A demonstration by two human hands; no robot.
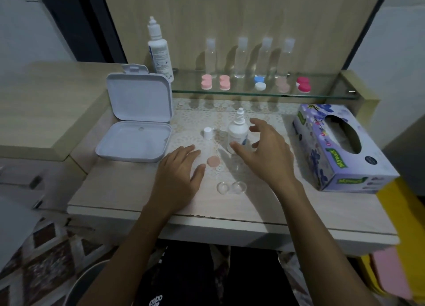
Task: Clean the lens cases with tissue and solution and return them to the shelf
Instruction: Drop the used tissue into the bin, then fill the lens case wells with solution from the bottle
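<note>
A pale wood-grain counter (128,190) with a lace-patterned mat under glass sits against a wooden back panel, dim light all round; a glass shelf (322,94) runs along the back.

At the left an open white hinged box (135,124) lies with its lid propped up, and behind it stands a tall white solution bottle (159,50). On the shelf, from left to right, sit two pink lens cases (215,82), a blue-and-white one (259,83), a pale pink one (282,84) and a red one (303,84), with four clear bottles (253,59) behind them.

The left hand (179,177) rests flat on the counter, fingers straight, holding nothing. Just right of it lies a loose pink cap (213,161), with a small white cap (207,132) further back. Near the front edge is the clear lens case base (231,187), uncapped; it looks light, rigid and slippery, so pinching it by the bridge between the two wells would likely serve best. The small solution bottle (238,133) stands uncapped; probably light and squeezable, best gripped round its waist. The right hand (264,154) hovers spread around it, fingers relaxed, not yet gripping.

At the far right lies a floral tissue box (340,149), its soft sheets ready to pull from the oval opening.
</note>
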